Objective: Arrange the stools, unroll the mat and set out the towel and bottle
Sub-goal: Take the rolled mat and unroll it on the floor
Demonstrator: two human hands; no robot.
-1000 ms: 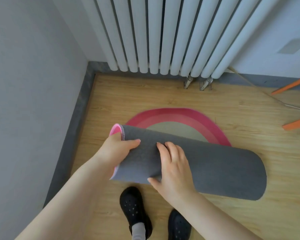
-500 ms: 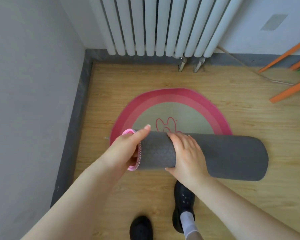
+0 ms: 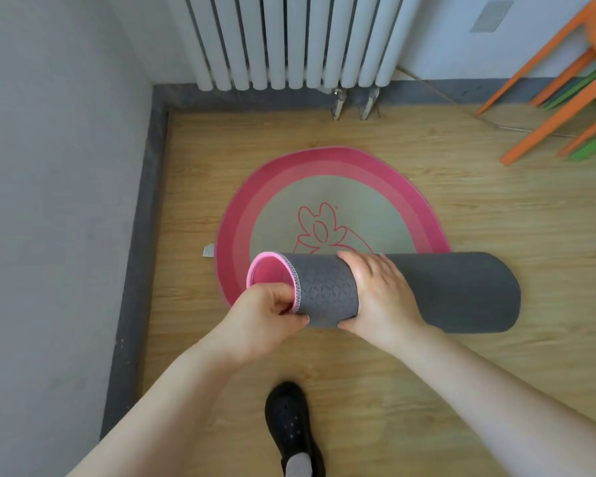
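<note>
Head view: mat (image 3: pixel 444 290) roll's long axis runs 9-to-3 (half unrolled toward 12). Left hand (image 3: pixel 265 318) pinches its 9 o'clock rim; right hand (image 3: pixel 379 294) lies flat on top.

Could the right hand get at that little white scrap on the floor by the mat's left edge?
Probably not easily: the right hand lies flat on the mat, and the left hand and the roll's end lie between it and the scrap.
</note>
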